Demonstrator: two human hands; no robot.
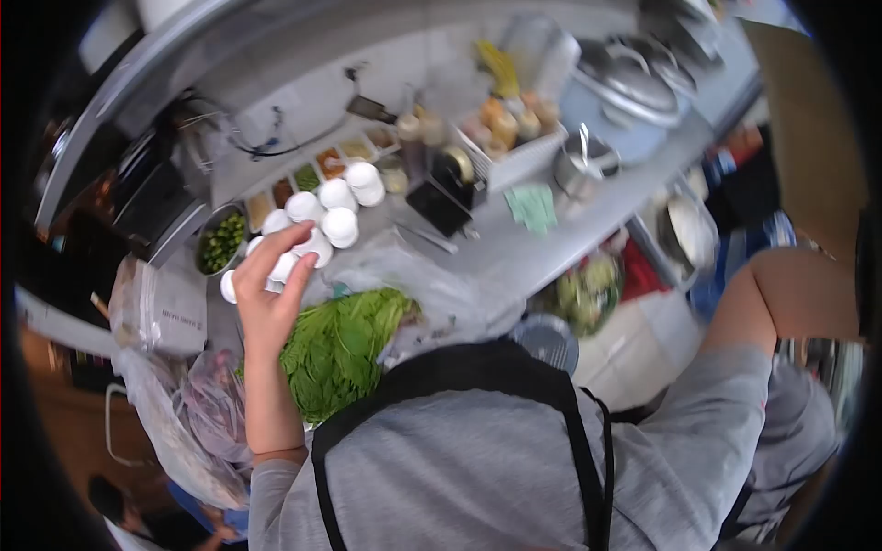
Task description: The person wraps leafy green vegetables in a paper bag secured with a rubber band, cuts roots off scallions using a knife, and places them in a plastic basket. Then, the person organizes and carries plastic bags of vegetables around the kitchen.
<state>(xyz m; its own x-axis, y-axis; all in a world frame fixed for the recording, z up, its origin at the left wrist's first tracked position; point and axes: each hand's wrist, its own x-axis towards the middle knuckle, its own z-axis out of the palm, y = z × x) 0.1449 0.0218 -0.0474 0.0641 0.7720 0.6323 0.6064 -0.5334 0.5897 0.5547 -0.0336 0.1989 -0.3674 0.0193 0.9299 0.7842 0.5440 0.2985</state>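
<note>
My left hand [272, 285] is raised above the metal counter, thumb and fingers apart with nothing visible between them. Several white, round-topped cups or containers [340, 227] stand just beyond and beneath its fingertips. Below the wrist lies a large heap of leafy greens [340, 354], beside a clear plastic bag [404, 275]. A metal bowl of chopped green pieces [222, 241] is to the left of the hand. My right arm [813, 294] reaches out at the right edge, and its hand is outside the picture.
Small trays of seasonings [306, 178] line the back. Farther right are a white basket of bottles [519, 161], a green cloth [531, 208], a metal pot [581, 174] and pot lids [634, 83]. Plastic bags [216, 395] hang at left. A brown panel [808, 119] stands at right.
</note>
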